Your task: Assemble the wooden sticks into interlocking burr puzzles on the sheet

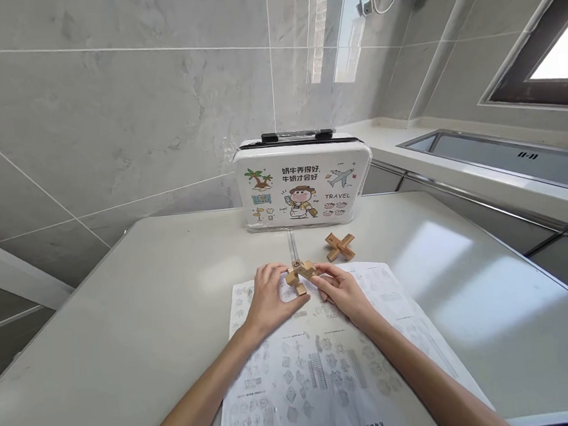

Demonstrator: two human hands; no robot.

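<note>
Between my two hands is a wooden burr puzzle (299, 275) made of several interlocking notched blocks, with a dark mark on one end. My left hand (272, 298) grips it from the left, thumb near the lowest block and fingers behind. From the right, my right hand (339, 288) pinches it between thumb and fingers. The puzzle is held just above a printed instruction sheet (317, 344) covered in small diagrams. Beyond my right hand, a second group of crossed wooden puzzle pieces (340, 246) lies on the white table, one piece marked with a number.
A white carrying case (306, 187) with cartoon prints and a black handle stands at the table's back edge. Behind it rises a grey tiled wall (154, 118). A counter with a sink (509, 151) runs along the right, below a window (550, 53).
</note>
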